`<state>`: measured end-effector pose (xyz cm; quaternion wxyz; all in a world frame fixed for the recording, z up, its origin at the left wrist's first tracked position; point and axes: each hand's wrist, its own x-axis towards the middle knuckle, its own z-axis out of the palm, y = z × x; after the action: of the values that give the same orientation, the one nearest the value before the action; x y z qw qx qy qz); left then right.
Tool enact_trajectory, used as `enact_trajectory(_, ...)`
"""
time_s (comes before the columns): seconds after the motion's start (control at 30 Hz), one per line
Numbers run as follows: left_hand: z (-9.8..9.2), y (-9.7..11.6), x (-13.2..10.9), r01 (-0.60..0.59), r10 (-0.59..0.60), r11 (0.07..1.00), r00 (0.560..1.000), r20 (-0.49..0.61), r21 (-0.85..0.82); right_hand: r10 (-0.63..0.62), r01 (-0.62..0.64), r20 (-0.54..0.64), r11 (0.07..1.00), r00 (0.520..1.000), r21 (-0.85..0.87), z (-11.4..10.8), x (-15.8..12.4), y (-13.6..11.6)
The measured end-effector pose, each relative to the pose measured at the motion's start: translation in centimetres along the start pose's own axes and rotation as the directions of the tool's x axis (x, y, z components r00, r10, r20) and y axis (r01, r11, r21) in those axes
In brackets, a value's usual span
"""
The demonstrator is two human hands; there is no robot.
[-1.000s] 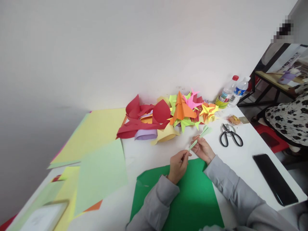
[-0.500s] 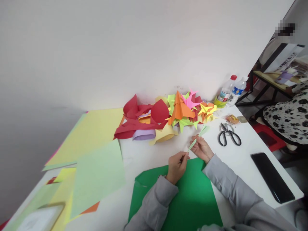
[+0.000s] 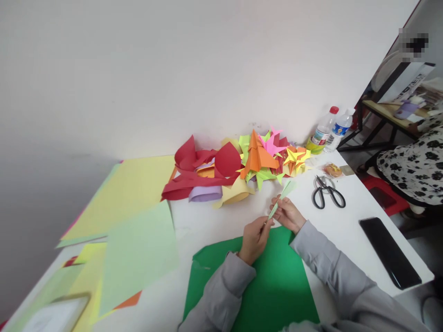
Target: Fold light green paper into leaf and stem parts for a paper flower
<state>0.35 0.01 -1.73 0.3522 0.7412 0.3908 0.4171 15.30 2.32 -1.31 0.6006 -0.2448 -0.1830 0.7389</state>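
Observation:
A narrow piece of folded pale green paper point(image 3: 285, 190) slants between my two hands over the white table. My left hand point(image 3: 255, 237) pinches its lower end. Higher up, the fingers of my right hand point(image 3: 288, 213) are closed around its middle, and the far end fans out slightly past them. Beneath my hands and forearms lies a large green paper sheet point(image 3: 277, 281) with a creased far-left corner. Just beyond, folded paper pieces are heaped against the wall, among them an orange paper plane point(image 3: 256, 159) and a pink paper star point(image 3: 272, 144).
Black-handled scissors point(image 3: 327, 193) and a black phone point(image 3: 389, 253) lie on the right. Two plastic bottles point(image 3: 321, 131) stand at the back right. Pale green point(image 3: 141, 253) and yellow sheets point(image 3: 138, 184) cover the left side. A person in a patterned garment point(image 3: 411, 170) sits at far right.
The folded pale green paper has tilted a little and its far end shows slightly wider. Both hands keep hold of it. The whole view has shifted slightly.

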Motion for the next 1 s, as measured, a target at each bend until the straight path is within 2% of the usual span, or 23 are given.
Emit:
enact_trajectory(0.23, -0.24, 0.17, 0.05, -0.096, 0.102, 0.991, 0.993, -0.057, 0.089, -0.002, 0.002, 0.004, 1.000, 1.000, -0.028, -0.05, -0.02, 0.10)
enact_trajectory(0.37, -0.03, -0.03, 0.00, -0.061, 0.069, 0.991, 0.996, -0.064, 0.119, -0.007, 0.007, 0.001, 0.999, 1.000, -0.045, -0.03, -0.01, 0.01)
enact_trajectory(0.53, 0.48, -0.60, -0.14, -0.021, 0.041, 0.991, 0.988, -0.148, 0.135, -0.010, 0.010, 0.000, 0.998, 1.000, -0.067, 0.01, -0.04, 0.07)
enact_trajectory(0.8, -0.11, -0.37, -0.01, -0.075, 0.085, 0.991, 0.993, -0.081, 0.110, 0.001, 0.000, 0.010, 0.993, 1.000, -0.118, 0.11, -0.21, 0.20)
enact_trajectory(1.0, 0.08, -0.21, -0.04, -0.031, 0.043, 0.990, 0.996, -0.084, 0.137, -0.005, 0.008, 0.024, 0.986, 1.000, -0.168, -0.11, -0.12, 0.33)
